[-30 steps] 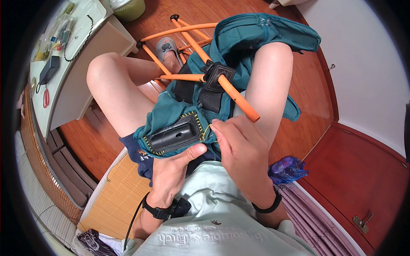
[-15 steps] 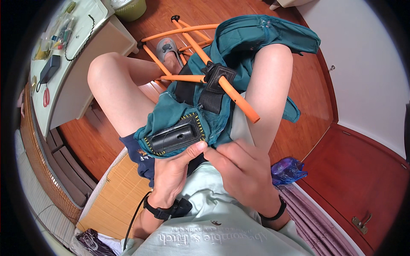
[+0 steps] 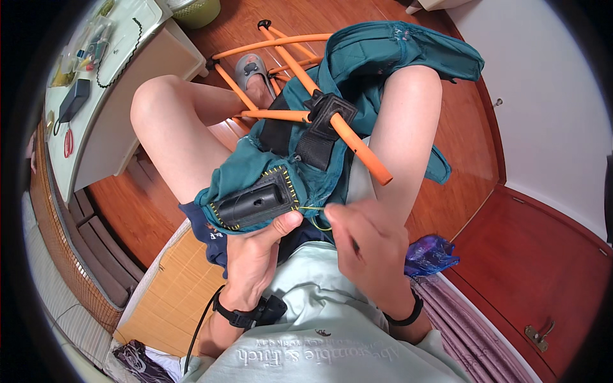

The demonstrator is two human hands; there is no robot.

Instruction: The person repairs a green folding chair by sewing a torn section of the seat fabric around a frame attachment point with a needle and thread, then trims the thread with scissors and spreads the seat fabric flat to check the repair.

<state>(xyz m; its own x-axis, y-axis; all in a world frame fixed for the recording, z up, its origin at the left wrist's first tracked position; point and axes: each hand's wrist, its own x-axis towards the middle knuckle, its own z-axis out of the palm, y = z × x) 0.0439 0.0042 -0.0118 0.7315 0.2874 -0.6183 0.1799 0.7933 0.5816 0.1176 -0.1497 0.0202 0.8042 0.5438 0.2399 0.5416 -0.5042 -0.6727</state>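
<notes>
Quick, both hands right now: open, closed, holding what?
Left hand: closed on the teal fabric, thumb at the black patch's lower edge.
Right hand: closed, fingertips pinching the yellow-green thread; no needle visible.

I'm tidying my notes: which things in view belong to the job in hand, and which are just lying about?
For the job:
teal fabric, held by the left hand
black patch with yellow stitches
yellow thread, in the right hand
orange poles, likely the fabric's frame

Lying about:
black box on white table
blue plastic bag
green basket
</notes>
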